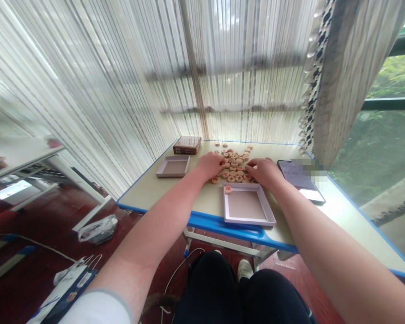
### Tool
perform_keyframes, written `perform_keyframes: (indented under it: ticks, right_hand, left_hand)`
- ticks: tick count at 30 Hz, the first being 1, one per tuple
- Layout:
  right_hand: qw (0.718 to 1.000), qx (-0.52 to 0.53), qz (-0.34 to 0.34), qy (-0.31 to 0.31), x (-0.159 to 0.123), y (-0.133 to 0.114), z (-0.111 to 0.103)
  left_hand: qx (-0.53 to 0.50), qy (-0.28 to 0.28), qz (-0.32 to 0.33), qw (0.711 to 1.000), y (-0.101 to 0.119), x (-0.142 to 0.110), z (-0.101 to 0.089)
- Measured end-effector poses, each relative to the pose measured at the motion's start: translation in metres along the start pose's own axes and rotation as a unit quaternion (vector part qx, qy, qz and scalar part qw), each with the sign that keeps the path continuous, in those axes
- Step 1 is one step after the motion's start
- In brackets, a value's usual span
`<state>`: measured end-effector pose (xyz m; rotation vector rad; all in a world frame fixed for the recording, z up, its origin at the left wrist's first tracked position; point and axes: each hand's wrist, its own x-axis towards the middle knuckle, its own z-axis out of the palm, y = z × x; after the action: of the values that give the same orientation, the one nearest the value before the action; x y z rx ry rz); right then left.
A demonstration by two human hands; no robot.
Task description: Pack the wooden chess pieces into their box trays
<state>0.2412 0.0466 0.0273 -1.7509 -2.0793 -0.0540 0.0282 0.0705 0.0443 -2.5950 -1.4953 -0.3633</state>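
Observation:
Round wooden xiangqi pieces (233, 174) lie heaped in the middle of the table, some with red characters and some with dark ones. My left hand (211, 165) is at the pile's left side, fingers curled closed among the pieces. From the right, my right hand (266, 172) reaches in with thumb and fingers drawn together at the pile's edge. What either hand's fingertips hold is too small to make out. In front of me, an open shallow box tray (249, 223) has one red-marked xiangqi piece (227, 189) in its far left corner.
The table (138, 193) has a blue edge. A second shallow box tray (173, 174) and a brown box (186, 145) stand at the far left. A phone (299, 180) lies to the right. Striped string curtains (256, 85) hang behind; bags (70, 288) are on the floor.

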Motion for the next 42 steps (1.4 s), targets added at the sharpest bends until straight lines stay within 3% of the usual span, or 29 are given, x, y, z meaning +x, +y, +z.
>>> perform_keyframes:
  ticks: [7, 12, 16, 22, 29, 37, 42]
  right_hand:
    - [0.999, 0.000, 0.032, -0.004, 0.001, 0.002, -0.001]
    - [0.999, 0.025, -0.007, 0.036, 0.000, -0.002, -0.001]
    - [0.997, 0.049, -0.062, -0.023, -0.001, -0.007, -0.002]
    - [0.998, 0.024, -0.030, -0.044, 0.000, -0.008, -0.003]
    - [0.998, 0.022, -0.030, -0.056, -0.001, -0.008, -0.003]
    - [0.995, -0.021, -0.078, -0.054, -0.001, -0.013, -0.005]
    - [0.999, -0.010, -0.035, -0.001, -0.003, -0.015, -0.005]
  left_hand:
    - [-0.020, 0.002, -0.007, 1.000, 0.001, 0.002, 0.001]
    - [-0.005, -0.001, -0.013, 1.000, 0.001, 0.002, 0.002]
    - [0.012, 0.004, -0.004, 1.000, 0.000, 0.003, 0.004]
    - [0.027, 0.035, 0.016, 0.999, 0.001, 0.005, 0.005]
    - [0.035, 0.002, 0.089, 0.995, 0.008, 0.004, -0.001]
    - [0.034, 0.014, 0.043, 0.998, 0.010, 0.005, 0.001]
    - [0.044, 0.002, 0.041, 0.998, 0.010, 0.005, 0.003]
